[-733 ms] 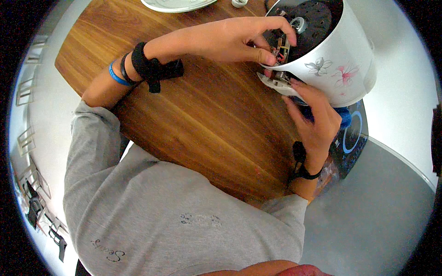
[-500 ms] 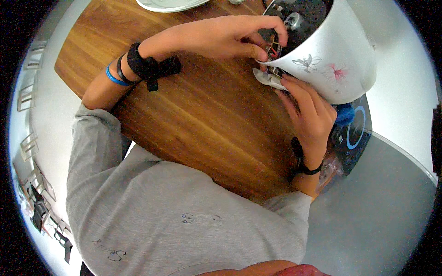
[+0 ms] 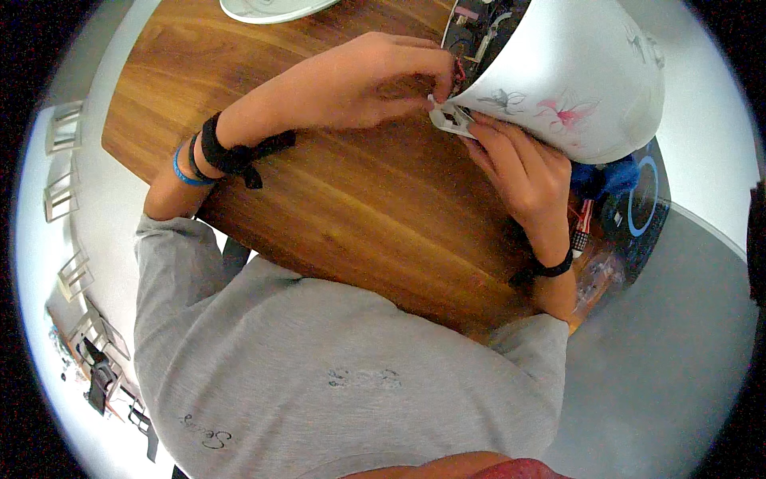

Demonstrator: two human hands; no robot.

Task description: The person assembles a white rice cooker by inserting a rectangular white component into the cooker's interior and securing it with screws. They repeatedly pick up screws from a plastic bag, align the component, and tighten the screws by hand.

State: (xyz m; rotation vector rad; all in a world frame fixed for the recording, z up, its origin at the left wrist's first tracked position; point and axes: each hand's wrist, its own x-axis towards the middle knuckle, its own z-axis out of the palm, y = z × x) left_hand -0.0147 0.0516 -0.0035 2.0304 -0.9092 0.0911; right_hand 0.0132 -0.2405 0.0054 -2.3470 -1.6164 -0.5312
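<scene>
A white rice-cooker-like body (image 3: 590, 72) with a printed flower lies tipped on its side at the upper right. Its underside is uncovered, showing wiring and metal parts (image 3: 479, 32). At the rim, my right hand (image 3: 523, 168) grips a small white plastic panel (image 3: 451, 120) with a cut-out, its fingers pressed along the panel's edge. My left hand (image 3: 383, 80) is closed at the same rim, fingertips bent down beside the panel and a reddish wire (image 3: 459, 73). What those fingertips pinch is hidden.
A round white plate or lid (image 3: 275, 11) lies at the far edge of the wooden table (image 3: 343, 215). Right of my right hand are a blue bundle (image 3: 602, 177), a black panel with a blue ring (image 3: 656, 195), a red-and-white striped item (image 3: 585, 219) and clear plastic (image 3: 598, 275).
My left hand has drawn back from inside the open underside to the rim beside the panel. The view has shifted slightly; my right hand keeps its hold on the white panel.
</scene>
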